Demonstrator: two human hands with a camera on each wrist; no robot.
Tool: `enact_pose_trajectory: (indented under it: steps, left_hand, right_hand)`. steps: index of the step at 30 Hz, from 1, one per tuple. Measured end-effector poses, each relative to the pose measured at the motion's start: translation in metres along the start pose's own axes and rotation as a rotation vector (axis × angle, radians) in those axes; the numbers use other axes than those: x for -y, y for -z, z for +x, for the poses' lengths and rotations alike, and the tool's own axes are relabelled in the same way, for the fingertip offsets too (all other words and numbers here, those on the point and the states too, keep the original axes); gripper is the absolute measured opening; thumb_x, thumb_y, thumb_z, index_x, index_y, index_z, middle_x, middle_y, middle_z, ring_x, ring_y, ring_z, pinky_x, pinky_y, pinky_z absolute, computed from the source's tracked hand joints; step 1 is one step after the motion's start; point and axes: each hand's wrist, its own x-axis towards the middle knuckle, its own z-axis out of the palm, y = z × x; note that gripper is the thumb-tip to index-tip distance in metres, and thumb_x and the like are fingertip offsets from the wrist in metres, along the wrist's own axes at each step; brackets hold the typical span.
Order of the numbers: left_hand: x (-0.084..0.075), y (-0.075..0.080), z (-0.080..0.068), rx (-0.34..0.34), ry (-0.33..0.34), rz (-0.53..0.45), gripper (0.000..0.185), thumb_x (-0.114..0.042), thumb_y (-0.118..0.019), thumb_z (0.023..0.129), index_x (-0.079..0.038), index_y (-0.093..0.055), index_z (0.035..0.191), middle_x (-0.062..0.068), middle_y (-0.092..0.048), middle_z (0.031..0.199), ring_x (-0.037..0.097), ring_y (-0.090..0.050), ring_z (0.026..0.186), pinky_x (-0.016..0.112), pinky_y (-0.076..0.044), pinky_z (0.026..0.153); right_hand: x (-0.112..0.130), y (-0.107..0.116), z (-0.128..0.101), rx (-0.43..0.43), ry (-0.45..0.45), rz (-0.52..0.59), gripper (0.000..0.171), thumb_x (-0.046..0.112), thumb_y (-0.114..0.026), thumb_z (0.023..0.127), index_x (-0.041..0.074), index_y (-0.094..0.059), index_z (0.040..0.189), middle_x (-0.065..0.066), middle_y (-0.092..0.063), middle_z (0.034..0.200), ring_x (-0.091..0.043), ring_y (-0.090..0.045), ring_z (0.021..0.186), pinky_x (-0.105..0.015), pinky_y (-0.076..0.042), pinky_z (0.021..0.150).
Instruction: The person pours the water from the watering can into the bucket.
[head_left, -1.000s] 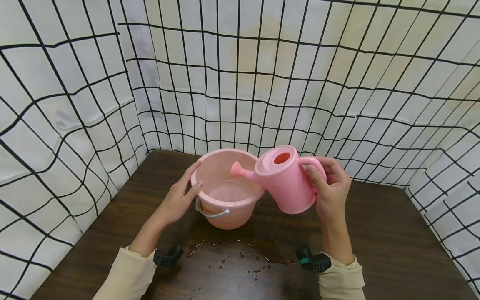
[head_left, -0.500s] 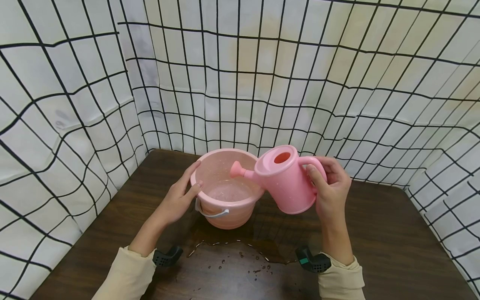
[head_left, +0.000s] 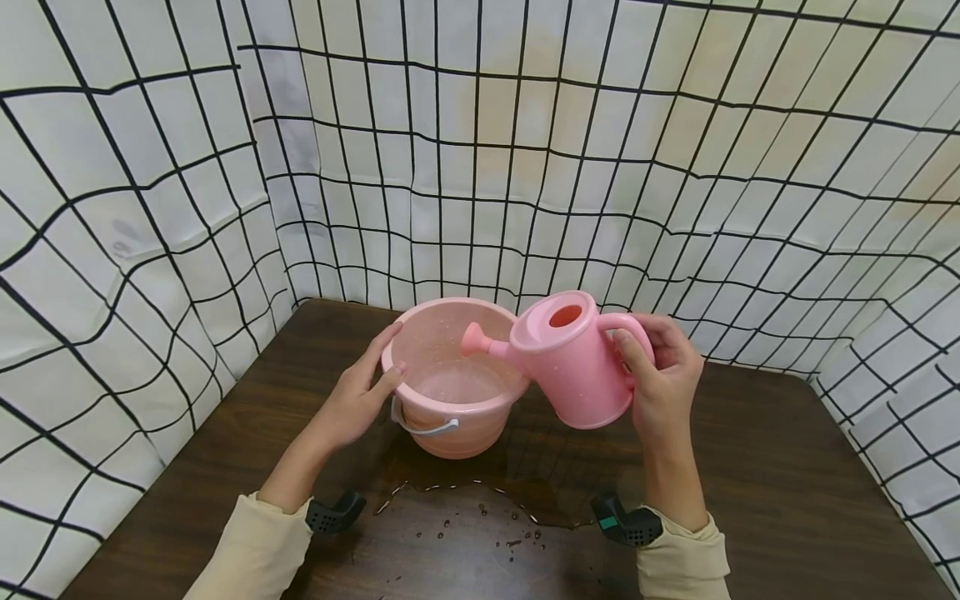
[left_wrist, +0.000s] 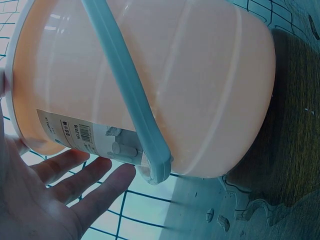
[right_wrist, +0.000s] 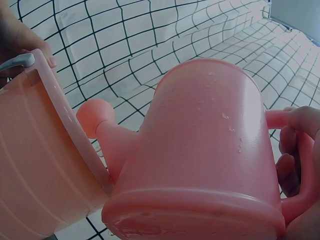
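Pouring looks underway: right hand [head_left: 663,379] fingers grip the tilted watering can [head_left: 573,362], spout over the bucket [head_left: 450,392]; left hand [head_left: 352,400], fingers open, steadies its rim. Next likely calls for more tilt.

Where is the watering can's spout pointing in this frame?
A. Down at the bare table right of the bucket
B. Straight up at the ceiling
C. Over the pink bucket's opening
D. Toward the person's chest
C: the watering can, held by its handle in the right hand, has its spout reaching over the rim of the pink bucket, which the left hand steadies.
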Motion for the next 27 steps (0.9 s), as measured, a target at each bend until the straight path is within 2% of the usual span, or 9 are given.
enact_pose_trajectory:
  steps: [27]
  left_hand:
    - [0.0012, 0.0002, 0.0004, 0.0, -0.002, 0.005, 0.06, -0.031, -0.043, 0.101, -0.027, -0.017, 0.155, 0.009, -0.023, 0.161, 0.037, -0.03, 0.144, 0.065, -0.029, 0.11]
  right_hand:
    - [0.0009, 0.0001, -0.0001, 0.001, -0.007, 0.005, 0.017, -0.009, -0.06, 0.086, -0.01, -0.065, 0.103, -0.005, -0.07, 0.089, -0.014, -0.06, 0.071, -0.021, -0.057, 0.064]
